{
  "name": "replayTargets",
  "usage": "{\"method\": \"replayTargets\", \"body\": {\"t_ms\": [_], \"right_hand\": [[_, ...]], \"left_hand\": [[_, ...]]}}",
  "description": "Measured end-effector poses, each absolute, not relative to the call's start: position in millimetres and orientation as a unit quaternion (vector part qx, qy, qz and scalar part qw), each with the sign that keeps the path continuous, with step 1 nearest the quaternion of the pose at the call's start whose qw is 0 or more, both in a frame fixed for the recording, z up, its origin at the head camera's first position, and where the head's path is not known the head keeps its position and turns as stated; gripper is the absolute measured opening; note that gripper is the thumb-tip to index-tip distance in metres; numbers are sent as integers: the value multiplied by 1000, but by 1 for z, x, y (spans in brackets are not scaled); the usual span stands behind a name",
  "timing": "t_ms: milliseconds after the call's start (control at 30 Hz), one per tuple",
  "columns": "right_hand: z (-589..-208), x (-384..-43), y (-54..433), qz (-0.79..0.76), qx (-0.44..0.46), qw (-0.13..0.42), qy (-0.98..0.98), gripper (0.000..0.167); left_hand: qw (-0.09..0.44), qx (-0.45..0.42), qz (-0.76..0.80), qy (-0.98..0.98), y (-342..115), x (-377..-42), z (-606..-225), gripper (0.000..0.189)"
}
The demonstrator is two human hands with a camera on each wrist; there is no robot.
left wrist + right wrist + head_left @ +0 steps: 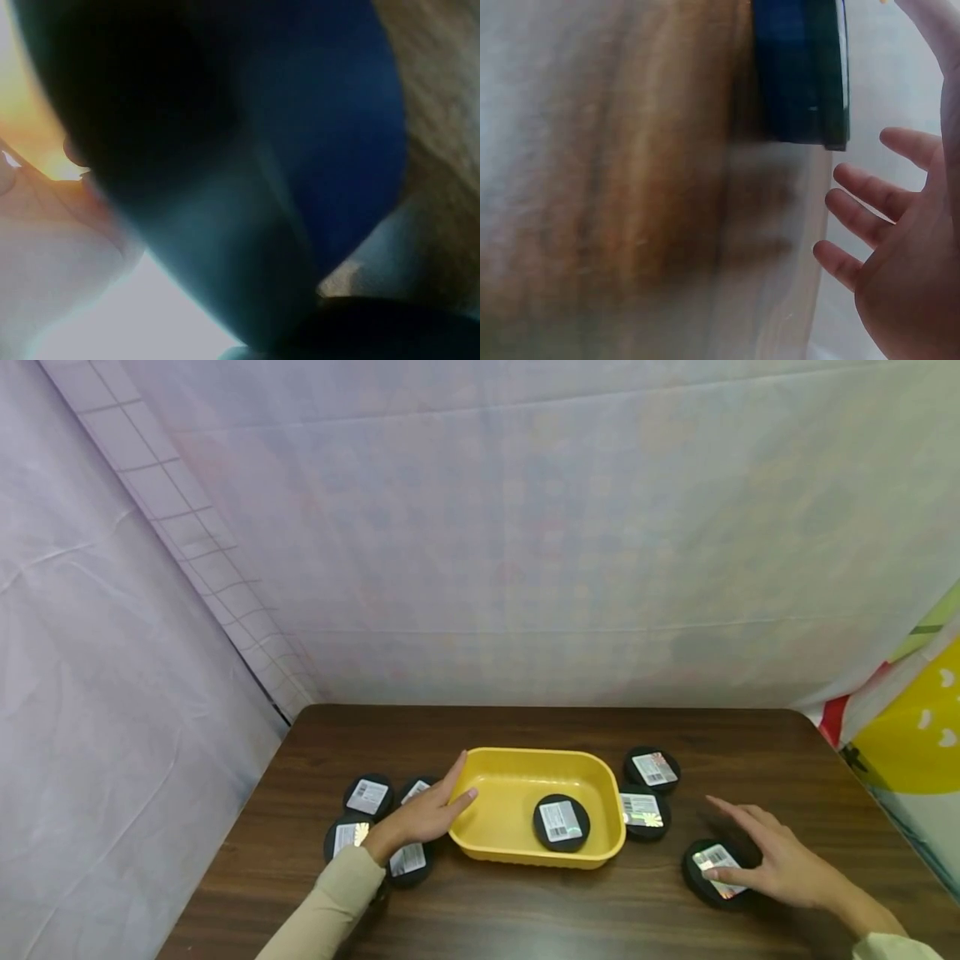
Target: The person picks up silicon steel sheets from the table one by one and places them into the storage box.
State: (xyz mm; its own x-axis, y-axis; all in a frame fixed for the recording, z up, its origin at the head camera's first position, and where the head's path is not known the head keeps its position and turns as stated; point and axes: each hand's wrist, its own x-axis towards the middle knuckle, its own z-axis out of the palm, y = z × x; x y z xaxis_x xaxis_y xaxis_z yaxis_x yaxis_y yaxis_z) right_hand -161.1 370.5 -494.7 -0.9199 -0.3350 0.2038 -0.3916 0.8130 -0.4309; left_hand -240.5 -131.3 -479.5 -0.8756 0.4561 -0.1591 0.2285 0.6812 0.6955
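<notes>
Right hand (783, 862) spread at black disc (712, 862); left hand (426, 814) extended at yellow tray (501, 814). Disc likely stiff, light; best pinched by rim.

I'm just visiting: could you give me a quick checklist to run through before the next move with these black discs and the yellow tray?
1. Yellow tray upright on the table: ok.
2. Left-hand grip at the tray's left end: ok.
3. Room in the tray: ok, one labelled disc sits toward the right.
4. Right-hand grip at the rightmost disc: ok.
5. Right-hand grip closed around it: not ok, looks open.
6. Right-hand grip touching it: cannot tell.
</notes>
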Motion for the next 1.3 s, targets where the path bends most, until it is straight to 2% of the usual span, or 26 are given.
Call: {"method": "replayTargets", "body": {"t_ms": [300, 667, 1300], "right_hand": [[-509, -155, 375, 212, 175, 50, -960, 99], [-515, -147, 371, 183, 152, 78, -968, 103], [-515, -143, 366, 187, 196, 38, -962, 115]], "left_hand": [[165, 189, 351, 902, -132, -239, -481, 76], [169, 185, 350, 903, -132, -238, -482, 75], [166, 191, 359, 898, -133, -239, -480, 75]]}}
